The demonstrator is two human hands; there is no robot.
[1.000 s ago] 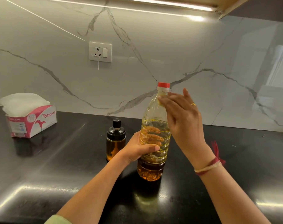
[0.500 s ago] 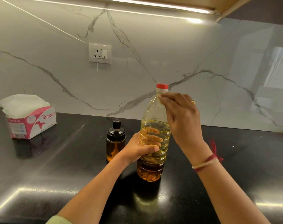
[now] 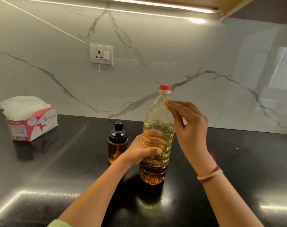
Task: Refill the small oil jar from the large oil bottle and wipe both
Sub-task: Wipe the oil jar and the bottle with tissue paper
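The large clear oil bottle [image 3: 156, 118] stands upright on the black counter [image 3: 57, 177], about half full of yellow oil, with its red cap [image 3: 165, 88] on. My left hand [image 3: 139, 153] grips the bottle's ribbed middle from the left. Beside the bottle's upper right is my right hand [image 3: 188, 125], its fingertips touching the shoulder just below the neck, thumb apart. The small oil jar [image 3: 117, 145], glass with a black lid and amber oil inside, stands just left of the bottle, behind my left hand.
A pink and white tissue box [image 3: 33, 126] with tissues sticking out sits at the far left of the counter. A wall socket [image 3: 101, 54] is on the marble backsplash behind. A cabinet with a light strip [image 3: 156, 5] hangs overhead.
My right hand's fingertips have slid down a little from just under the cap to the bottle's shoulder. The left hand keeps its grip and the bottle stays put.
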